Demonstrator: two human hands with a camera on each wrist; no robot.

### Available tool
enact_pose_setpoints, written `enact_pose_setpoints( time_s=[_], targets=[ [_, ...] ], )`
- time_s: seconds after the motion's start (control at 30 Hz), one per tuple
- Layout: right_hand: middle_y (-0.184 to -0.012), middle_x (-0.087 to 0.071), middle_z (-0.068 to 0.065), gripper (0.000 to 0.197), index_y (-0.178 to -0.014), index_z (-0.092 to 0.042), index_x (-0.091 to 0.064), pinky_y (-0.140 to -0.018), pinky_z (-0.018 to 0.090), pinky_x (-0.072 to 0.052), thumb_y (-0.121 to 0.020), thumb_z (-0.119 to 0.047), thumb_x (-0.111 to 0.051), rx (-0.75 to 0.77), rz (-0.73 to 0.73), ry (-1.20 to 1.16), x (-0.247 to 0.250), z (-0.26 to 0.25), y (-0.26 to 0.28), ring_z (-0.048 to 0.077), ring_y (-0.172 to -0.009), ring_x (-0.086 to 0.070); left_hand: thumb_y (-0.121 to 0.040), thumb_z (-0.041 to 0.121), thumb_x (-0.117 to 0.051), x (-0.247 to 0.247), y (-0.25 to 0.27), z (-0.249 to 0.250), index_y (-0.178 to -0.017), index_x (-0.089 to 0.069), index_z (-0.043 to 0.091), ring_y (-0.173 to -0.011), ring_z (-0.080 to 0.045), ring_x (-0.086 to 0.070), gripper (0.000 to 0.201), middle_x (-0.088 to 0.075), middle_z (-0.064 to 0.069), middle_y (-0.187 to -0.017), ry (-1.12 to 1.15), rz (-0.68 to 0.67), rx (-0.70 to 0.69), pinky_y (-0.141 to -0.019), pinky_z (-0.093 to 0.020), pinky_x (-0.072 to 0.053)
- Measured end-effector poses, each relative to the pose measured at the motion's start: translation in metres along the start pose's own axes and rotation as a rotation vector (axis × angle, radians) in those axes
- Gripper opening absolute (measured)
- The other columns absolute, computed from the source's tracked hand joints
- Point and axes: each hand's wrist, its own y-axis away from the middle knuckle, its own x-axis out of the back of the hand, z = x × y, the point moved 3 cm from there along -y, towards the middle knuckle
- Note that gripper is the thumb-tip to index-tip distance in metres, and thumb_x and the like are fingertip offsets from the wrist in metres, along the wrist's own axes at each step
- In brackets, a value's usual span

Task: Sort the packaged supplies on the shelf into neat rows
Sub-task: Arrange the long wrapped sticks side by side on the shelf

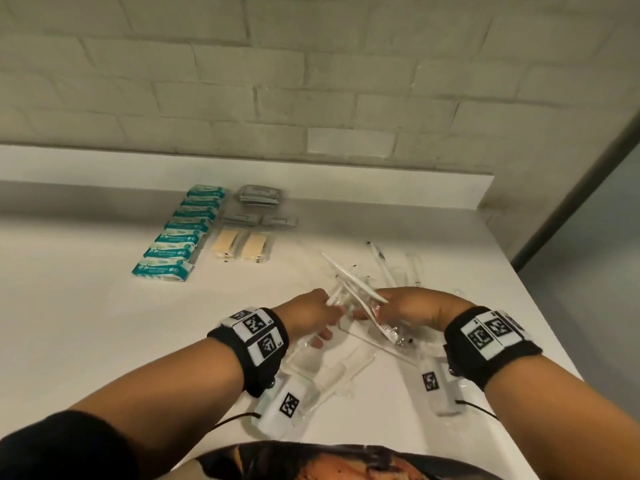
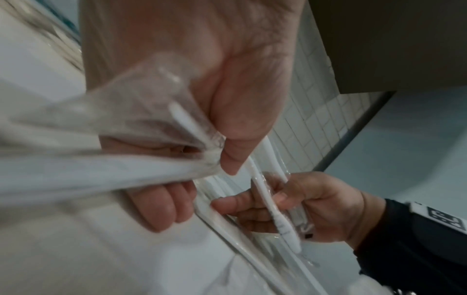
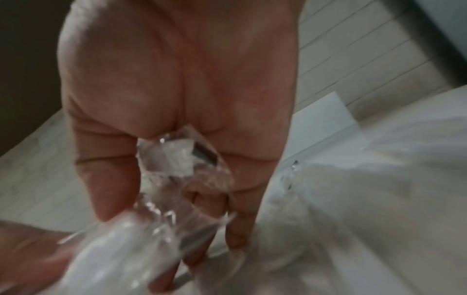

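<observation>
Both hands meet over the near middle of the white shelf [image 1: 86, 306]. My left hand [image 1: 313, 311] grips a bunch of clear-wrapped white toothbrushes [image 1: 349, 289] by one end; in the left wrist view its thumb [image 2: 242, 127] pinches the wrappers [image 2: 141, 127] against curled fingers. My right hand [image 1: 407, 306] holds the other end of the same bunch, fingers curled round a wrapped toothbrush [image 2: 271, 207]. In the right wrist view crumpled clear wrap [image 3: 182, 165] sits between its fingers. More wrapped toothbrushes [image 1: 388, 268] lie loose just beyond the hands.
A row of teal packets [image 1: 180, 233] runs along the back left. Beside it lie grey flat packets [image 1: 258, 197] and two cream-coloured packets [image 1: 240, 247]. Clear empty-looking sleeves [image 1: 332, 368] lie under my wrists. The shelf's right edge [image 1: 540, 299] drops off near my right hand.
</observation>
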Motion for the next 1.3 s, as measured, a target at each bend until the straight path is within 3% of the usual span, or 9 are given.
enact_pose_setpoints(
  time_s=[0.13,0.27,0.37,0.53,0.63,0.73,0.9,1.07,1.3],
  targets=[
    [-0.116,-0.068,0.006,0.037,-0.114,-0.018,-0.064,-0.104,0.042,-0.042,-0.079,-0.028,-0.059,-0.049,0.072,0.02,0.022,0.01,0.008,0.027,-0.111,-0.061,-0.095,0.037,-0.051,-0.016,-0.007,0.013,-0.119,-0.045,0.009,-0.082,-0.018,-0.062,0.038,-0.064,-0.008,-0.106,0.068,-0.073,-0.015,-0.071,-0.033,-0.053],
    [-0.09,-0.068,0.007,0.019,-0.102,-0.013,-0.06,-0.067,0.031,-0.048,-0.085,-0.02,-0.059,-0.139,0.225,0.126,0.049,0.003,0.007,0.022,-0.074,-0.06,-0.095,0.034,-0.053,0.003,-0.018,0.023,-0.113,-0.046,0.006,-0.066,-0.017,-0.055,0.034,-0.063,-0.008,-0.091,0.049,0.032,-0.019,-0.057,-0.028,-0.045],
    [-0.078,-0.064,0.017,0.014,-0.097,-0.006,-0.054,-0.051,0.027,-0.049,-0.084,-0.003,-0.049,-0.13,0.355,-0.255,0.052,-0.012,-0.004,0.027,-0.059,-0.06,-0.093,0.034,-0.056,0.033,-0.032,0.03,-0.113,-0.045,0.007,-0.064,-0.014,-0.05,0.036,-0.06,-0.007,-0.092,-0.003,0.2,-0.034,-0.052,-0.024,-0.041],
    [-0.076,-0.06,0.016,0.023,-0.106,-0.005,-0.054,-0.059,0.031,-0.048,-0.084,-0.012,-0.05,-0.228,0.435,-0.462,0.051,-0.041,-0.052,0.027,-0.059,-0.062,-0.084,0.038,-0.068,0.065,-0.068,0.041,-0.138,-0.036,0.011,-0.078,-0.021,-0.061,0.068,-0.065,-0.011,-0.1,0.058,0.247,-0.043,-0.067,-0.03,-0.05],
    [-0.111,-0.058,0.016,0.05,-0.128,-0.002,-0.044,-0.071,0.033,-0.051,-0.083,-0.017,-0.056,-0.293,0.6,-0.118,0.071,-0.045,-0.073,0.032,-0.094,-0.063,-0.084,0.034,-0.069,0.083,-0.084,0.031,-0.143,-0.032,0.011,-0.111,-0.028,-0.059,0.073,-0.057,-0.014,-0.129,-0.091,0.284,0.019,-0.091,-0.034,-0.05],
    [-0.125,-0.049,0.017,0.042,-0.128,-0.008,-0.045,-0.089,0.037,-0.047,-0.087,-0.016,-0.049,-0.228,0.747,0.221,0.083,-0.056,-0.078,0.037,-0.111,-0.055,-0.085,0.032,-0.064,0.095,-0.09,0.019,-0.14,-0.036,0.017,-0.108,-0.03,-0.061,0.063,-0.06,-0.013,-0.124,-0.262,0.311,0.024,-0.085,-0.033,-0.049],
    [-0.12,-0.06,0.01,0.033,-0.12,-0.013,-0.056,-0.074,0.028,-0.047,-0.088,-0.008,-0.054,0.004,0.529,0.222,0.047,-0.076,-0.099,0.027,-0.103,-0.062,-0.083,0.048,-0.061,0.077,-0.091,0.028,-0.14,-0.035,0.027,-0.105,-0.024,-0.06,0.065,-0.048,-0.009,-0.129,-0.472,0.279,-0.06,-0.09,-0.034,-0.05],
    [-0.128,-0.047,0.016,0.047,-0.131,-0.012,-0.043,-0.088,0.034,-0.047,-0.086,-0.015,-0.057,-0.159,0.548,0.373,0.039,-0.062,-0.107,0.034,-0.111,-0.057,-0.081,0.029,-0.063,0.064,-0.096,0.028,-0.121,-0.037,0.007,-0.095,-0.026,-0.064,0.053,-0.062,-0.01,-0.109,-0.664,0.258,0.028,-0.069,-0.031,-0.048],
    [-0.115,-0.063,0.008,0.035,-0.118,-0.009,-0.054,-0.073,0.027,-0.044,-0.085,-0.014,-0.063,-0.273,0.546,0.41,0.057,-0.046,-0.096,0.025,-0.103,-0.063,-0.082,0.044,-0.064,0.076,-0.085,0.022,-0.102,-0.044,0.013,-0.077,-0.016,-0.057,0.042,-0.055,0.0,-0.089,-0.617,0.305,0.072,-0.057,-0.024,-0.041]
  ],
)
